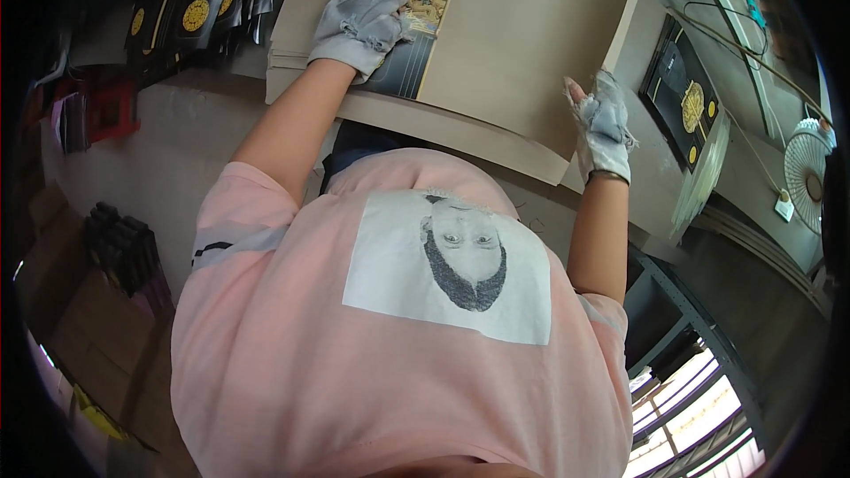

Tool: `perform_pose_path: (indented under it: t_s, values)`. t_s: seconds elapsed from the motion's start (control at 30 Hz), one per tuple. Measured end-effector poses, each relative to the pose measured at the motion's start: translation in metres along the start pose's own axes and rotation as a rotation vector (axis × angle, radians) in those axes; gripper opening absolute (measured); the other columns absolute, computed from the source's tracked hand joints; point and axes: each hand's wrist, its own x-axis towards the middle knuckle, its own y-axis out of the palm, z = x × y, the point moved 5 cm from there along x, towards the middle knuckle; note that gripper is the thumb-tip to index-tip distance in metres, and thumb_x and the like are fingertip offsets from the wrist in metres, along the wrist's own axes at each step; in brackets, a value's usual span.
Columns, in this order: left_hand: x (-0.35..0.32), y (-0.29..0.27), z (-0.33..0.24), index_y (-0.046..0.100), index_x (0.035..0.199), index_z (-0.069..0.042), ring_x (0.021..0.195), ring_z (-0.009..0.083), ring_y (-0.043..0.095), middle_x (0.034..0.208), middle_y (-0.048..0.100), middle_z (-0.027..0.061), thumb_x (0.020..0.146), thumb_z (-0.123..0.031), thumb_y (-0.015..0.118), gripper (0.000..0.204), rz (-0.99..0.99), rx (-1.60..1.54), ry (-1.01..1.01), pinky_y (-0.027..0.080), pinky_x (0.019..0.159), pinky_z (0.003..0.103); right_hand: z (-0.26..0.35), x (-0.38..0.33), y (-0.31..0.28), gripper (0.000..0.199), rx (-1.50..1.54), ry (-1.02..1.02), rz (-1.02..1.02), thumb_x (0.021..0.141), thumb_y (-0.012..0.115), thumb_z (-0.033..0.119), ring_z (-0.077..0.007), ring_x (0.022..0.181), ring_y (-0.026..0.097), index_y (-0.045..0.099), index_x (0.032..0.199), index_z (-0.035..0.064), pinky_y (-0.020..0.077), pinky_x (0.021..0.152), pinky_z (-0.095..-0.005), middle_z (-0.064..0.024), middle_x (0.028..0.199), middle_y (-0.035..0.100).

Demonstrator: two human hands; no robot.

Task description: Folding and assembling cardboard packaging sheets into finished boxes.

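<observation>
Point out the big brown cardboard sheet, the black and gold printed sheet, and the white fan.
brown cardboard sheet (522, 44), head view, middle of its face
black and gold printed sheet (416, 31), head view, gold picture's lower edge
white fan (807, 173), head view, grille centre

The large brown cardboard sheet (522, 44) hides most of the black printed panel with gold artwork (416, 35) beneath it; the sheet's top edge is cut off by the frame.
</observation>
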Motion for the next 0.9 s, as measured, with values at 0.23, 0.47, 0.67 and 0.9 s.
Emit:
perform_pose_path:
  t_s: [0.23,0.47,0.67,0.9]
  values:
    - [-0.003,-0.002,0.000,0.051,0.153,-0.030,0.154,0.0227,0.031,0.167,0.037,-0.0001,0.100,-0.033,0.043,0.054,0.036,0.114,-0.001,0.023,0.126,0.040,0.090,0.001,0.064,0.083,-0.152,-0.296,-0.087,0.089,0.071,0.058,-0.0572,0.142,0.040,0.048,0.154,0.0105,0.0363,0.117,-0.0541,-0.0398,0.156,0.035]
    - [0.005,-0.069,-0.019,0.057,0.147,-0.014,0.146,0.0298,0.044,0.157,0.050,0.0144,0.098,-0.042,0.051,0.056,0.041,-0.052,0.078,0.032,0.122,0.043,0.127,0.008,0.101,0.073,-0.371,-0.359,0.009,0.083,0.074,0.059,-0.0530,0.146,0.036,0.059,0.145,0.0250,0.0349,0.117,-0.0557,-0.0301,0.159,0.039]
    - [0.010,-0.059,-0.015,0.060,0.144,-0.017,0.145,0.0283,0.046,0.155,0.053,0.0115,0.097,-0.037,0.050,0.052,0.217,-0.002,-0.008,0.033,0.121,0.043,0.112,0.014,0.108,0.072,-0.407,-0.386,0.015,0.081,0.074,0.062,-0.0479,0.146,0.039,0.063,0.142,0.0271,0.0348,0.117,-0.0545,-0.0253,0.159,0.042]
    - [0.010,-0.063,-0.017,0.062,0.142,-0.016,0.144,0.0290,0.048,0.154,0.054,0.0122,0.097,-0.036,0.049,0.050,0.191,-0.031,-0.013,0.035,0.121,0.044,0.115,0.013,0.114,0.070,-0.444,-0.354,0.140,0.080,0.075,0.062,-0.0445,0.150,0.034,0.064,0.140,0.0275,0.0333,0.116,-0.0603,-0.0207,0.163,0.039]
